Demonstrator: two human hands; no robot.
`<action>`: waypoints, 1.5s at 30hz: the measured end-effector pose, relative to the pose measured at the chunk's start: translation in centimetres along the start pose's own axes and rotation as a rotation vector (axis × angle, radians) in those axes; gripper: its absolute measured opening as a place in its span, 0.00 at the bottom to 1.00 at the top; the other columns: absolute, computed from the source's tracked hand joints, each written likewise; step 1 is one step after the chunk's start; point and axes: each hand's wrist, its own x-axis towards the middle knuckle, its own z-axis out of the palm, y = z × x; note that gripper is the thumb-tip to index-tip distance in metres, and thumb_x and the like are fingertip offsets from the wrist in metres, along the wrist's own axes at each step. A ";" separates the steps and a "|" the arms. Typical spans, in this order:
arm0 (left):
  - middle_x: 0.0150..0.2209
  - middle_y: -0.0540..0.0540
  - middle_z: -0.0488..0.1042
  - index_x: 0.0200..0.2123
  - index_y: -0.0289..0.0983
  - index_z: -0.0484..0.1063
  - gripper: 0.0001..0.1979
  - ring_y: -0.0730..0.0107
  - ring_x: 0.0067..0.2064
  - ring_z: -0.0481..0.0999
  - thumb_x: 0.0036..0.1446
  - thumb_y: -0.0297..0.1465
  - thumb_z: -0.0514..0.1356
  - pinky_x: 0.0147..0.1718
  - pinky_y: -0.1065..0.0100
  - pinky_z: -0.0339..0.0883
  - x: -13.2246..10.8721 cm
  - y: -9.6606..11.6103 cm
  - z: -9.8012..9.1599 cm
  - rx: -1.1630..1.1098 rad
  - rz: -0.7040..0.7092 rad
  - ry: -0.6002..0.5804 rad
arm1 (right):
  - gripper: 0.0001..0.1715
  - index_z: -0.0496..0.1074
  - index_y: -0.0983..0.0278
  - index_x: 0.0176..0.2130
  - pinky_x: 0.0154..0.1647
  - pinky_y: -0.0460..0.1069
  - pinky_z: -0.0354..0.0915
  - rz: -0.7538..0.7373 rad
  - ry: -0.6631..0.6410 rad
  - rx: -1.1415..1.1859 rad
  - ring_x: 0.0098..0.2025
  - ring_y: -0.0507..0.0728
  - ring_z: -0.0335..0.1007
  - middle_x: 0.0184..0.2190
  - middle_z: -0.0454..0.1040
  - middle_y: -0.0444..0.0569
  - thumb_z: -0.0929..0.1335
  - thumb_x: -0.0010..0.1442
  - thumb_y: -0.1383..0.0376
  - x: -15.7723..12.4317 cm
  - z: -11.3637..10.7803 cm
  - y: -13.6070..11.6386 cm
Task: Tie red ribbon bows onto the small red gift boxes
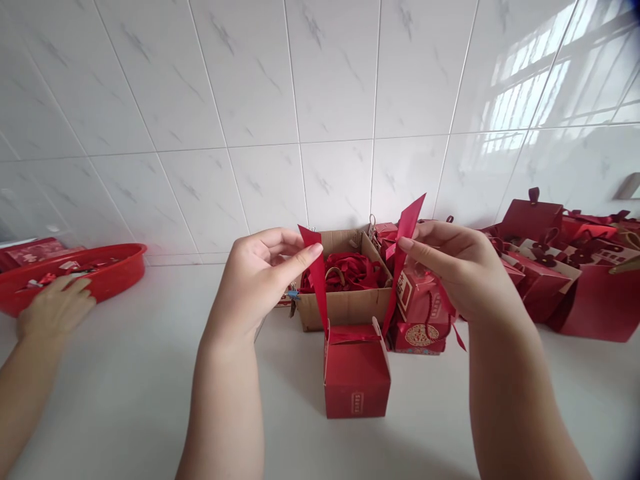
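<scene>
With our left hand we pinch one end of a red ribbon between thumb and index finger, the other fingers loosely curled behind. Our right hand grips the other end in much the same way, its thumb pressed along the ribbon and its remaining fingers bent. We hold the two ends raised and well apart, each tip standing up past our fingers. From there the ribbon slants down to the top of a small red box and runs across it. The box sits upright on the white counter, between our forearms and below our hands. Just beyond it stands an open cardboard carton of tangled ribbons, with stacked red boxes to its right.
</scene>
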 end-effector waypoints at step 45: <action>0.20 0.51 0.67 0.21 0.38 0.71 0.10 0.73 0.24 0.65 0.50 0.35 0.63 0.23 0.71 0.58 0.0 0.7 1.3 -0.047 0.050 0.154 | 0.15 0.68 0.63 0.26 0.20 0.45 0.54 -0.038 0.049 -0.101 0.20 0.49 0.58 0.19 0.65 0.42 0.71 0.54 0.56 0.0 0.7 -0.4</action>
